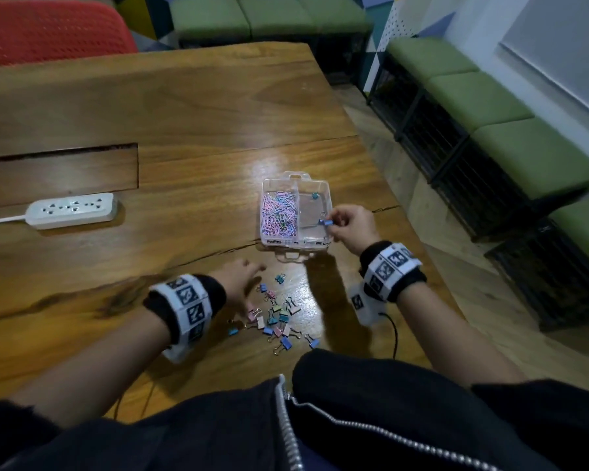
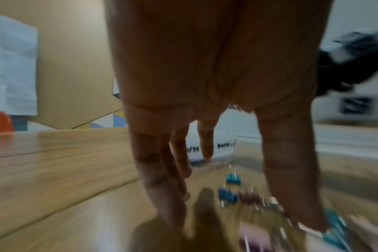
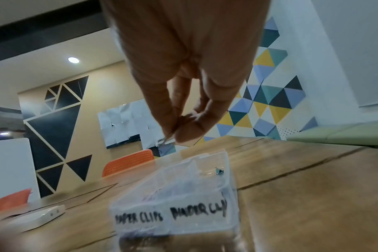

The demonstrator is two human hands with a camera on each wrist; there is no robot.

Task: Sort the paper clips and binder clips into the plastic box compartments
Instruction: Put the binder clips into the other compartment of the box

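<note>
Nearest the person, a scatter of binder clips (image 1: 279, 317) lies on the wooden table (image 1: 184, 130), just short of the plastic box (image 1: 295, 248). The left hand (image 1: 244, 283) hovers over the left edge of this scatter, fingers (image 2: 160, 179) spread and pointing down, holding nothing; the clips lie to its right and slightly nearer. This hand is the closer one to the pile, so the next pick-up is judged to fall to it.

Farther off, the right hand (image 1: 351, 224) pinches a blue binder clip (image 1: 326, 222) between thumb and fingertips, right at the right wall of the box's right compartment, which is labelled for binder clips and holds one teal clip (image 1: 314, 195) at its far end. The left compartment is full of paper clips (image 1: 279, 214). The held clip needs only a short move left before release.
</note>
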